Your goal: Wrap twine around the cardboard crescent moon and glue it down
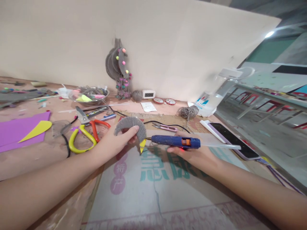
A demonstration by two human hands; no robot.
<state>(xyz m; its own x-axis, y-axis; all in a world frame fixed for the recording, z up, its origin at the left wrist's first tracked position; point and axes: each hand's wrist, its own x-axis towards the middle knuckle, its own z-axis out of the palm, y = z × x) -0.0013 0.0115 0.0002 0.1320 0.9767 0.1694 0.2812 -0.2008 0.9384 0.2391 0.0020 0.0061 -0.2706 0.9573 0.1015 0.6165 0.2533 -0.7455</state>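
My left hand [124,139] is closed around a curved crescent wrapped in grey yarn [131,122], its thumb pressed on the front. A pointed yellow piece [142,146] shows at the crescent's lower right end. In my right hand [189,156] is a blue hot glue gun [176,141] with a clear glue stick [227,146] out of its back. The gun's nozzle tip is right at the yellow piece, and whether they touch is hard to tell. A red light glows under the gun; my right fingers are partly hidden behind it.
Printed cardboard [134,198] lies under both hands. Scissors [83,135] and purple sheets [21,131] with a yellow cutout [38,129] are left. Thread snips [165,127], a yarn bundle [188,111] and a small clock [149,94] sit behind. A phone [235,140] and water jug [219,91] stand right.
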